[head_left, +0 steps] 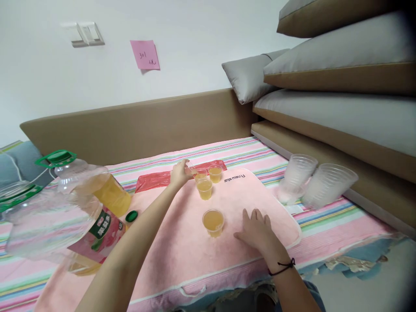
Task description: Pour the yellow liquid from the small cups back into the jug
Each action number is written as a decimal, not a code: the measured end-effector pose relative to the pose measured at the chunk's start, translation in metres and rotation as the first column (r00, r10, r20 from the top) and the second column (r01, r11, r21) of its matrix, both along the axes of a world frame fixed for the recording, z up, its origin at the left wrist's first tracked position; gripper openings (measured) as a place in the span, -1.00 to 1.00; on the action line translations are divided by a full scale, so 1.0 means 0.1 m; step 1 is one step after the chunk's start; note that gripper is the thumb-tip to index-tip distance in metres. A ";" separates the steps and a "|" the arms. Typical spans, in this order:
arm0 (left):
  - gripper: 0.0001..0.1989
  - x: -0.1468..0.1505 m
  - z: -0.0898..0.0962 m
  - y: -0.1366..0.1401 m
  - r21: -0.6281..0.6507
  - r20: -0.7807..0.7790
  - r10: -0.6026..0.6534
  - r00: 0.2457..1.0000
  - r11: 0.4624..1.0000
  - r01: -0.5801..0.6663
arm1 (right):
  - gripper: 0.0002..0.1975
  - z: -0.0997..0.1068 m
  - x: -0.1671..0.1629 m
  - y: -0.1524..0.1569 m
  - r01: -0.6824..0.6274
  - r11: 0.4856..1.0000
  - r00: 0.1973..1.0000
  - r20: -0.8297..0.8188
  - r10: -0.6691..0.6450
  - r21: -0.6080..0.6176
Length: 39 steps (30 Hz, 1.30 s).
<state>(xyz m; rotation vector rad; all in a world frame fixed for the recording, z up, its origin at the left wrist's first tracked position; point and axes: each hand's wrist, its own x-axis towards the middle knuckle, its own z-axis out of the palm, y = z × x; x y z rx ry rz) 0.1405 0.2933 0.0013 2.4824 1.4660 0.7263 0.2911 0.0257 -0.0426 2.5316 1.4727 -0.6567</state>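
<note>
Reaching to the far side of the pink mat [169,242], my left hand [180,174] is closed around a clear plastic cup [191,168], partly hidden by the fingers. Next to it, cups of yellow drink stand close together: one at the back right [215,174] and one in front [204,190], with another partly covered between them. Nearer to me a separate cup of drink [213,223] stands upright. My right hand [255,229] lies low over the mat just right of that cup, fingers spread, holding nothing.
Two large clear jugs with green tops, one at the back [112,190] and one in front [48,229], stand left, partly filled. A green cap [131,216] is beside them. Red plastic [151,182] lies behind. Stacked clear cups [329,186] and piled cushions [338,112] are right.
</note>
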 end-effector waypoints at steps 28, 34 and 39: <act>-0.39 0.14 0.30 -0.19 0.039 -0.166 0.013 0.986 0.999 -0.007 | -0.31 0.08 0.01 -0.05 -0.037 0.997 0.999 0.009 0.036 0.073; -0.38 0.18 0.32 -0.21 0.064 -0.205 0.007 0.979 0.998 0.006 | -0.32 0.08 0.01 -0.05 -0.041 0.995 0.999 0.005 0.041 0.086; -0.36 0.19 0.32 -0.20 0.090 -0.243 0.001 0.970 0.996 0.021 | -0.33 0.08 0.02 -0.06 -0.044 0.995 0.999 -0.002 0.045 0.091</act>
